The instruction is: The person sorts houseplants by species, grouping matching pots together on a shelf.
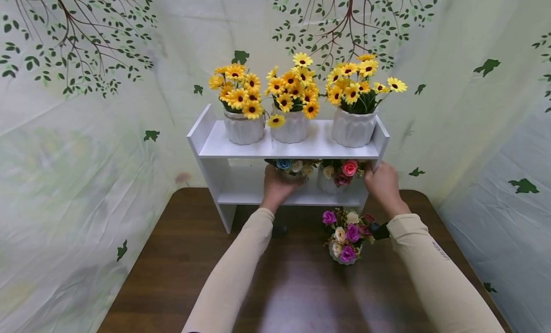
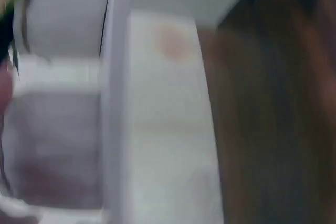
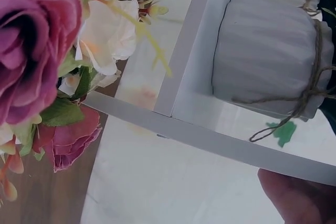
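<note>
A white two-tier shelf [image 1: 284,151] stands on the table. On its lower tier, my left hand [image 1: 279,183] holds a pot of blue and cream artificial roses [image 1: 296,166]; the hand hides most of that pot. Beside it on the right stands a white pot with red and cream roses [image 1: 331,183]. My right hand [image 1: 383,183] grips the shelf's right side panel, and part of it shows below the panel edge in the right wrist view. The left wrist view is blurred.
Three white pots of yellow flowers [image 1: 244,128] line the upper tier. In front of the shelf, a pot of purple and cream roses [image 1: 344,237] stands on the brown table [image 1: 172,275], near my right forearm. Leaf-printed cloth [image 1: 172,60] hangs behind.
</note>
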`<state>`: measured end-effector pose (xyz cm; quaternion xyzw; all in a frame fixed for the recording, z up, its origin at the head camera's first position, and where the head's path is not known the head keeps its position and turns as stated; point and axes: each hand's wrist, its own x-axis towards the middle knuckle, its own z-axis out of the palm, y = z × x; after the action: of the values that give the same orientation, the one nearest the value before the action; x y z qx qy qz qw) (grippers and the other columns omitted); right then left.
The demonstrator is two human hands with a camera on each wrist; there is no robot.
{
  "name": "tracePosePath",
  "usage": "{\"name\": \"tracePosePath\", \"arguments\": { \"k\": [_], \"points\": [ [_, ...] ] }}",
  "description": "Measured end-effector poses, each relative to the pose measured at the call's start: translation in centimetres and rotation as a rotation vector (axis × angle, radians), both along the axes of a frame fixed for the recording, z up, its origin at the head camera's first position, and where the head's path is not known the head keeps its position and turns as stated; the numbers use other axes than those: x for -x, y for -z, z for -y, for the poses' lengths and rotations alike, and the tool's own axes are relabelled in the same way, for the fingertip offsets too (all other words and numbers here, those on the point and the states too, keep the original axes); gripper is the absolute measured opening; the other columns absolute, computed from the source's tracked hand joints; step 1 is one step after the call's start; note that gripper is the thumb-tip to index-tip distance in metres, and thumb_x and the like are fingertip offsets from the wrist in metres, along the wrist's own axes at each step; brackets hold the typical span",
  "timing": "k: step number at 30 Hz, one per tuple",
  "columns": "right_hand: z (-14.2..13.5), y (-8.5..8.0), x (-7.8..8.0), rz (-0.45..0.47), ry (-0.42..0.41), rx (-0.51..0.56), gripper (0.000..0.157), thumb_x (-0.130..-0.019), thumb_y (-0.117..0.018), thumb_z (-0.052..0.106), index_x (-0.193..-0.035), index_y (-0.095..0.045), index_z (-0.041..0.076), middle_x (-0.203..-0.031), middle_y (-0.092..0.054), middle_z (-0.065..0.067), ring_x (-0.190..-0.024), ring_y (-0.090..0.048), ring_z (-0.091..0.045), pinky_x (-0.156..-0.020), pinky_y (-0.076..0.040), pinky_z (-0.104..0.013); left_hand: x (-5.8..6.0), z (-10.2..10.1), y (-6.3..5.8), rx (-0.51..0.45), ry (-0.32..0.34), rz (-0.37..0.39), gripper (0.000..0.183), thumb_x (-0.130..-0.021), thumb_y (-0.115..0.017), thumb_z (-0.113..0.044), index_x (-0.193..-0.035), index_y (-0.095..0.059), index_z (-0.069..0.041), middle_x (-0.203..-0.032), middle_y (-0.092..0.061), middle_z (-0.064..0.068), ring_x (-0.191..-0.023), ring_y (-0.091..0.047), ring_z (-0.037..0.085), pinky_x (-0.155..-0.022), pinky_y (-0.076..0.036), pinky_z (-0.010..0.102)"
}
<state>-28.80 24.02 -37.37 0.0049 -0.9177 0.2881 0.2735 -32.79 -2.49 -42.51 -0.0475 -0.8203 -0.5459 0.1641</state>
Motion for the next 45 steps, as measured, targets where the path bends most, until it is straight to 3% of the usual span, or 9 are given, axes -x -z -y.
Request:
{"name": "tracePosePath", "arguments": {
  "k": [3,5,9,11,18,24,32,40,45],
  "points": [
    [0.0,0.0,-0.1,-0.003,-0.008,0.004,0.035,-0.095,-0.05,0.01,-0.061,-0.048,0.002,-0.061,-0.057,-0.024,-0.055,-0.05,-0.037,-0.051,-0.038,-0.045,-2.9,-0.3,2.2,-0.022,-0.156,-0.16,0.06,-0.083,-0.077,-0.027,-0.131,-0.052,0.001,-0.137,-0.052,0.019,-0.125,-0.054,0.033,-0.107,-0.045,0.045],
    [0.0,-0.1,-0.3,0.005,-0.009,0.009,0.035,-0.095,-0.05,0.01,-0.062,-0.048,0.002,-0.063,-0.058,-0.025,-0.056,-0.051,-0.038,-0.051,-0.039,-0.045,-4.9,-0.6,4.1,-0.011,-0.187,-0.304,0.035,-0.088,-0.07,-0.018,-0.117,-0.061,0.001,-0.131,-0.058,0.018,-0.119,-0.056,0.033,-0.1,-0.047,0.048],
    [-0.4,-0.4,-0.5,0.017,0.007,0.008,0.033,-0.096,-0.049,0.01,-0.064,-0.049,0.001,-0.065,-0.058,-0.025,-0.058,-0.052,-0.038,-0.052,-0.04,-0.046,-8.3,-1.5,7.8,0.065,-0.076,-0.532,0.008,-0.087,-0.067,-0.002,-0.095,-0.068,-0.002,-0.107,-0.068,0.012,-0.102,-0.062,0.027,-0.089,-0.05,0.041],
    [-0.6,-0.6,-0.5,0.005,0.009,-0.002,0.032,-0.096,-0.049,0.01,-0.066,-0.049,0.0,-0.066,-0.058,-0.026,-0.059,-0.052,-0.039,-0.053,-0.04,-0.047,-9.5,-2.1,9.3,0.102,-0.002,-0.562,0.006,-0.085,-0.067,0.0,-0.089,-0.069,-0.004,-0.096,-0.069,0.008,-0.093,-0.063,0.023,-0.083,-0.051,0.035],
    [-0.6,-0.8,-0.2,0.0,-0.01,-0.011,0.031,-0.097,-0.048,0.01,-0.069,-0.052,-0.003,-0.067,-0.058,-0.027,-0.06,-0.053,-0.04,-0.054,-0.042,-0.049,-11.4,-4.1,13.3,0.213,0.172,-0.281,0.011,-0.085,-0.071,-0.005,-0.096,-0.069,-0.008,-0.096,-0.07,0.003,-0.091,-0.065,0.019,-0.082,-0.054,0.032],
    [-0.7,-0.6,-0.1,-0.002,-0.01,-0.019,0.031,-0.096,-0.048,0.009,-0.067,-0.051,-0.002,-0.064,-0.057,-0.025,-0.057,-0.051,-0.037,-0.051,-0.039,-0.044,-11.6,-5.8,14.3,0.26,0.271,-0.002,0.038,-0.084,-0.074,-0.017,-0.118,-0.063,-0.006,-0.116,-0.066,0.008,-0.108,-0.064,0.027,-0.094,-0.053,0.037],
    [-0.8,-0.2,-0.1,0.015,-0.01,-0.02,0.032,-0.097,-0.048,0.01,-0.069,-0.053,-0.003,-0.064,-0.058,-0.024,-0.058,-0.054,-0.037,-0.051,-0.042,-0.044,-11.3,-8.9,15.2,0.376,0.293,0.021,0.072,-0.072,-0.085,-0.038,-0.129,-0.054,-0.006,-0.123,-0.062,0.009,-0.113,-0.061,0.024,-0.099,-0.052,0.036],
    [-0.6,0.3,0.2,-0.034,-0.03,-0.045,0.032,-0.096,-0.049,0.009,-0.066,-0.052,-0.003,-0.064,-0.058,-0.026,-0.058,-0.054,-0.041,-0.054,-0.043,-0.051,-11.2,-11.5,15.6,0.214,0.283,0.11,0.093,-0.066,-0.09,-0.04,-0.141,-0.045,-0.007,-0.134,-0.055,0.01,-0.125,-0.053,0.027,-0.109,-0.043,0.038],
    [-0.6,0.4,0.3,-0.019,-0.029,-0.029,0.031,-0.097,-0.049,0.009,-0.069,-0.054,-0.004,-0.065,-0.059,-0.026,-0.058,-0.055,-0.04,-0.054,-0.043,-0.05,-11.1,-12.0,16.3,0.191,0.303,0.127,0.085,-0.068,-0.091,-0.032,-0.137,-0.051,-0.003,-0.133,-0.059,0.013,-0.123,-0.058,0.03,-0.107,-0.047,0.039]
  ]
}}
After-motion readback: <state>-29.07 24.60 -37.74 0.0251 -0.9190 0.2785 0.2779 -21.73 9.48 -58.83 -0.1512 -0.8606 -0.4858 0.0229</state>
